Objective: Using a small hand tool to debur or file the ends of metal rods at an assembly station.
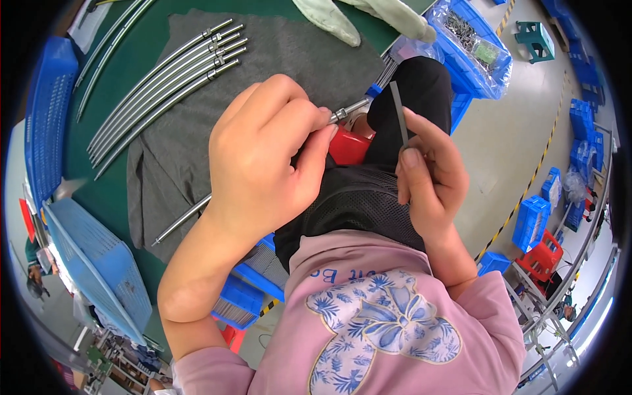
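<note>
My left hand is closed around a thin metal rod, pinching it near its collared end. The rod passes behind my hand and wrist, and its other end shows over the grey cloth. Between the thumb and fingers of my right hand is a thin, flat grey strip, pointing upward and apart from the rod. On the cloth and green table, several similar metal rods lie side by side, their collared ends toward the upper right.
White gloves lie at the table's far edge. A blue bin with small metal parts stands at the far right. Blue baskets line the left side. Below the table edge are blue trays. A green stool stands on the floor.
</note>
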`<state>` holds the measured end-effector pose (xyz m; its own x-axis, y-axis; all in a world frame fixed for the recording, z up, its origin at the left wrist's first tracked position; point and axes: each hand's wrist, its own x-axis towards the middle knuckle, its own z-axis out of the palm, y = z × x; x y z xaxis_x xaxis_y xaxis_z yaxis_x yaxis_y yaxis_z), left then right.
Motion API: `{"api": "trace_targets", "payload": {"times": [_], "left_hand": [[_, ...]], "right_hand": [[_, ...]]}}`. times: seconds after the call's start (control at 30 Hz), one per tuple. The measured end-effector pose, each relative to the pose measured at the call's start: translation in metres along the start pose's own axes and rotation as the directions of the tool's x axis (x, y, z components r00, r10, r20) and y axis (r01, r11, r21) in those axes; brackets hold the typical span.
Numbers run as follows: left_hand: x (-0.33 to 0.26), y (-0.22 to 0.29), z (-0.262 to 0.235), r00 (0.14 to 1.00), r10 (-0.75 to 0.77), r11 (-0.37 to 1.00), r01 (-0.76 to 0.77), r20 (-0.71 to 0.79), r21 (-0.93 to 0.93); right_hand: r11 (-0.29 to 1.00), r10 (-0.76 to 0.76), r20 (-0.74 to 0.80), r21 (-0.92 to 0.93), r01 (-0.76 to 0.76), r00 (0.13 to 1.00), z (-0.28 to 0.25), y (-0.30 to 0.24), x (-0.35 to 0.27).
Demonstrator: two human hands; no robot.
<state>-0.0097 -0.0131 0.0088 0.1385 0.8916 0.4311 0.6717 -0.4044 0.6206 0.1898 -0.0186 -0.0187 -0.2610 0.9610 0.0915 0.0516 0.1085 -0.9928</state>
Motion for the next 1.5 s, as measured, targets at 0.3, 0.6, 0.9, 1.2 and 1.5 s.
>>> {"api": "trace_targets", "payload": {"times": [0.3, 0.6, 0.9, 1.2, 1.5], "left_hand": [[0.000, -0.001, 0.004, 0.998, 0.040, 0.999, -0.040, -0.043, 0.013], [0.001, -0.001, 0.004, 0.998, 0.045, 0.999, -0.045, -0.043, 0.008], [-0.001, 0.000, 0.006, 0.999, -0.006, 1.000, 0.006, -0.043, 0.005], [0.000, -0.001, 0.006, 0.999, -0.006, 1.000, 0.007, -0.047, 0.007], [0.002, 0.002, 0.004, 0.999, 0.043, 0.998, -0.043, -0.002, 0.034]], "right_hand": [[0.882, -0.320, 0.165, -0.309, 0.357, 0.933, 0.010, 0.004, -0.003], [0.884, -0.324, 0.158, -0.301, 0.358, 0.933, 0.014, 0.004, -0.002], [0.795, -0.276, 0.193, -0.505, 0.337, 0.942, 0.016, -0.013, -0.003], [0.824, -0.212, 0.198, -0.490, 0.284, 0.957, 0.018, -0.025, 0.002], [0.851, -0.192, 0.195, -0.454, 0.262, 0.962, 0.018, -0.024, -0.003]]}}
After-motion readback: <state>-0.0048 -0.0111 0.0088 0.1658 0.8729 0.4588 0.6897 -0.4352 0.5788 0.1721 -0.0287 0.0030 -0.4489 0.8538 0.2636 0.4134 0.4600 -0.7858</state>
